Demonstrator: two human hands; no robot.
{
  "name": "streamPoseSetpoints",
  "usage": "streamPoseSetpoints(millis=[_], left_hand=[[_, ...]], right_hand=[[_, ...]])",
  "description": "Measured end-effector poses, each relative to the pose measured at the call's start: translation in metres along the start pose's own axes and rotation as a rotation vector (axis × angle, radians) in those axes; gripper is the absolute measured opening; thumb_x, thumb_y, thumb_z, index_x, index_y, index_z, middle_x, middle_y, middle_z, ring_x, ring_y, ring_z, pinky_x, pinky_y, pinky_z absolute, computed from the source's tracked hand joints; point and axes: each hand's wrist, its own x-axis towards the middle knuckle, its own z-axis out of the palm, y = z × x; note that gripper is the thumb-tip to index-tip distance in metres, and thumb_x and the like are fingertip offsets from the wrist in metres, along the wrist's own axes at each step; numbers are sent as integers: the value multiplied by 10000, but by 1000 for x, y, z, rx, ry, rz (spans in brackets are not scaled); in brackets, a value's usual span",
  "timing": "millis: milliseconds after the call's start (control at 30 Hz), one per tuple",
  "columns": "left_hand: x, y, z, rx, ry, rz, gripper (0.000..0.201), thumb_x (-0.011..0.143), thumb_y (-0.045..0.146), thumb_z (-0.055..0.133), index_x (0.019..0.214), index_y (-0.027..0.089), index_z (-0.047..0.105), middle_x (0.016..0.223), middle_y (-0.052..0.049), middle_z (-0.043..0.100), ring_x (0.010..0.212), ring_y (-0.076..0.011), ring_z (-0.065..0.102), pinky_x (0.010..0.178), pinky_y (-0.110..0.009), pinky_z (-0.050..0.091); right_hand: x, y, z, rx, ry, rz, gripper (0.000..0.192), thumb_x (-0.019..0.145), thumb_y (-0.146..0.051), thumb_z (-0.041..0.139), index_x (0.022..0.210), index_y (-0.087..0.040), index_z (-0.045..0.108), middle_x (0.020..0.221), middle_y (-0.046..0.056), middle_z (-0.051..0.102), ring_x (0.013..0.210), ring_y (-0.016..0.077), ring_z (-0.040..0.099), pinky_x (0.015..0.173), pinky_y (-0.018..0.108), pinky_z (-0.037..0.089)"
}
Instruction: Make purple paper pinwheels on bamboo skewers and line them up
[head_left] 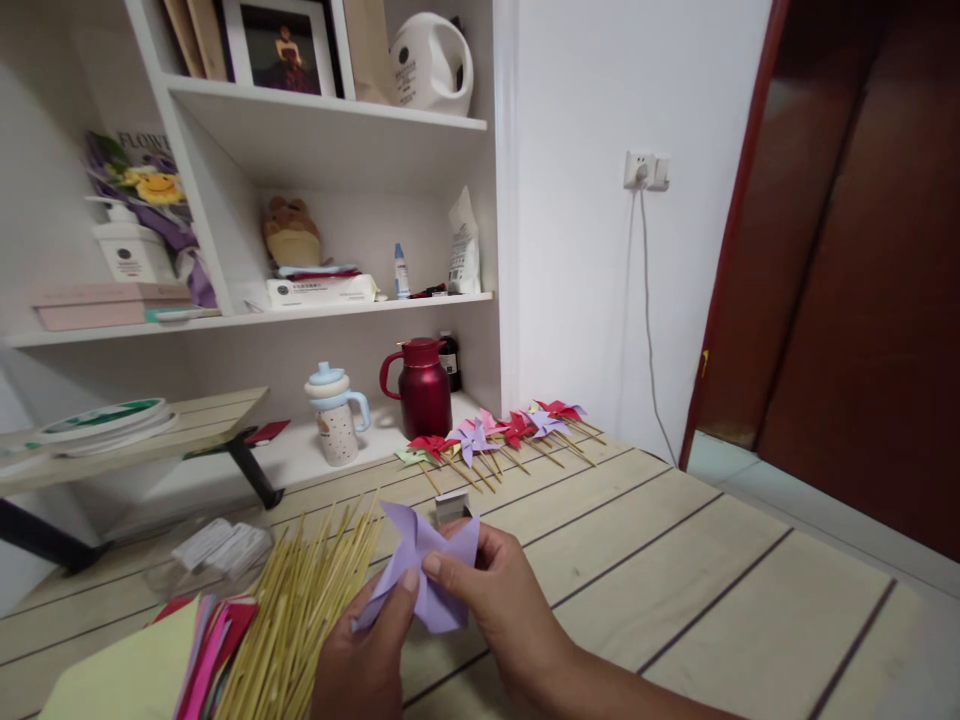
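Note:
Both my hands hold a folded lilac paper pinwheel (424, 560) just above the wooden table (675, 560). My left hand (367, 655) pinches its lower left edge with the thumb on top. My right hand (499, 595) grips its right side, thumb pressed near the centre. A bundle of thin yellow bamboo sticks (300, 600) lies fanned out right beside my left hand. A small grey box (453, 506) sits just behind the pinwheel. Finished pinwheels on sticks (495, 435), red, pink and purple, lie in a row farther back.
Coloured paper sheets (180, 660) are stacked at the lower left. A clear packet (217, 548) lies beyond the sticks. A red jug (421, 385) and a white spotted cup (335, 415) stand on the low shelf. White shelves hold boxes and bottles. A brown door (862, 270) is at right.

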Motion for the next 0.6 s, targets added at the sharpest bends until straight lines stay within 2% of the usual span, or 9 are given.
streamPoseSetpoints(millis=[167,267,333,433,500,600], left_hand=[[0,5,-1,-124,-89,-79,138,558,212,820,659,299,787,935,-19,807,1060,-349,699,947,-431,562],[1,2,3,-146,-75,-48,136,559,219,836,665,290,788,902,-21,808,1093,-340,684,1004,-427,525],[2,-3,8,-191,-100,-13,99,619,282,821,713,267,794,932,-39,806,1160,-323,650,1072,-416,465],[3,-12,17,-287,-141,-18,271,722,433,752,893,226,789,1087,-77,777,1190,-302,633,1055,-407,479],[2,-19,20,-329,-104,-70,348,697,470,767,934,215,773,1115,-85,767,1167,-305,647,1003,-402,519],[1,-25,21,-304,-28,-130,309,629,420,822,849,210,771,1024,-74,789,1096,-308,681,964,-391,538]], right_hand=[[-1,0,1,8,17,18,309,633,-344,844,801,-141,683,681,-6,632,586,123,537,568,234,448],[-2,1,1,49,36,17,307,633,-342,854,801,-138,699,691,1,650,601,128,550,570,231,450],[-1,1,2,117,51,21,294,633,-336,860,787,-135,711,703,8,671,614,131,570,584,233,462],[1,0,2,246,60,44,322,623,-332,868,821,-121,727,762,44,724,643,150,616,629,253,492],[2,0,2,303,60,57,352,624,-327,866,863,-106,731,809,73,746,668,161,637,651,262,501],[0,1,3,317,77,72,331,627,-307,866,846,-103,724,781,63,738,658,156,634,641,260,501]])
